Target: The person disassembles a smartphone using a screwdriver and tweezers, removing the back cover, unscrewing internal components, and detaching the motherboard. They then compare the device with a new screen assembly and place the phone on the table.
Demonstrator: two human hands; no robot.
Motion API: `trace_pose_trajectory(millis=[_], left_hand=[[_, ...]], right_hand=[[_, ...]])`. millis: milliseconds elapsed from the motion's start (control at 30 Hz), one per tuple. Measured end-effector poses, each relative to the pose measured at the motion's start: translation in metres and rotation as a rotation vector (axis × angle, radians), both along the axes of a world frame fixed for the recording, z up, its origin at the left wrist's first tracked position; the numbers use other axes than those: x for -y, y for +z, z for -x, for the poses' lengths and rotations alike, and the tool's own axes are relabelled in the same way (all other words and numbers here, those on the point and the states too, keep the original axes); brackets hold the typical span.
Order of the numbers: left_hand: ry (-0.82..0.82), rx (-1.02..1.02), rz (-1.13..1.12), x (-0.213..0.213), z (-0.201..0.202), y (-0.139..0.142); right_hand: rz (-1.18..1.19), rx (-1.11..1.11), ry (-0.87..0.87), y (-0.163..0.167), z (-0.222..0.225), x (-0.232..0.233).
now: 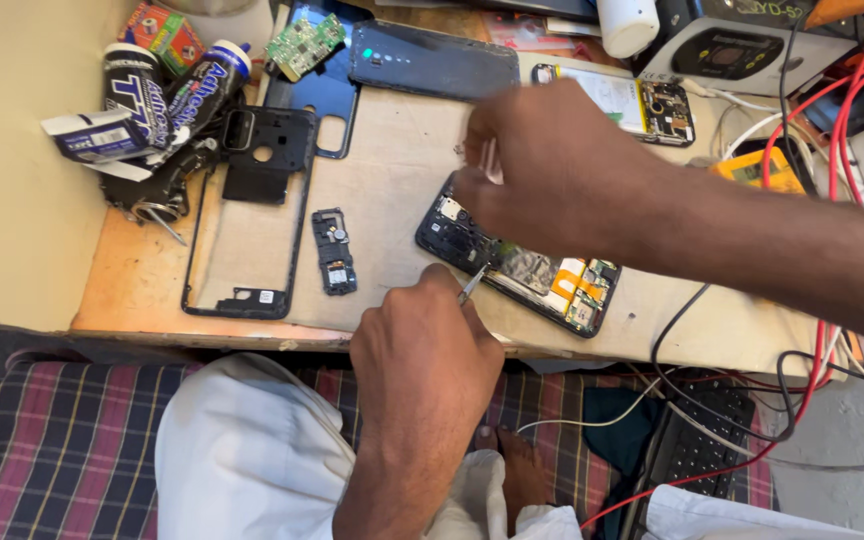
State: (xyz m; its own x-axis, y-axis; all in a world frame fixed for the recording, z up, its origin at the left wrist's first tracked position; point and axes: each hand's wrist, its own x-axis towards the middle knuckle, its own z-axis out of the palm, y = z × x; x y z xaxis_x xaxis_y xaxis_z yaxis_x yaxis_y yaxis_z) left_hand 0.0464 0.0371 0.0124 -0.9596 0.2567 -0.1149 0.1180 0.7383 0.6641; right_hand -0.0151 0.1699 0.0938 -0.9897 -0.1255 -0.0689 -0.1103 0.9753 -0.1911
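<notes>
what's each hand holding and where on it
Left hand pinches metal tweezers near their upper end, tips on the opened phone. Right hand steadies the phone's top end.

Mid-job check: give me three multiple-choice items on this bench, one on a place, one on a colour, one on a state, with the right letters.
1. Where does the empty black plastic phone frame lie?
A. left of the opened black phone
B. on top of it
C. on the floor

2. What colour are the loose wires at the bench's right side?
A. green
B. red
C. blue

3. What does the left hand hold?
A. nothing
B. a glue tube
C. thin metal tweezers

Answers: 1 A, the frame lies flat toward the bench's left. 2 B, red loops run past the right hand. 3 C, the tips point into the phone's exposed board.
</notes>
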Motion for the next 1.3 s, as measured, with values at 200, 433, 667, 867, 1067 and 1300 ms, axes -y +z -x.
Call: trace_pose_trajectory(millis=[200,433,667,867,1067,1300], left_hand=[[0.001,-0.027,-0.017,-0.002,0.001,-0.002],[0.006,-0.013,-0.021,-0.001,0.001,-0.005],[0.009,-0.003,-0.016,0.001,0.002,-0.005],[-0.001,0.001,-0.006,-0.002,0.002,-0.01],[-0.007,0.037,0.001,0.0,0.001,-0.011],[-0.003,0.006,-0.042,0.003,0.001,-0.007]], right_hand=[[-0.457,0.746,-0.135,0.007,0.011,0.012],[-0.693,0.432,0.383,-0.003,0.004,0.007],[-0.292,0.77,-0.286,-0.011,0.014,-0.007],[-0.715,0.611,0.154,-0.006,0.008,0.017],[-0.807,0.385,0.668,0.002,-0.007,0.013],[0.116,0.263,-0.286,-0.006,0.002,-0.019]])
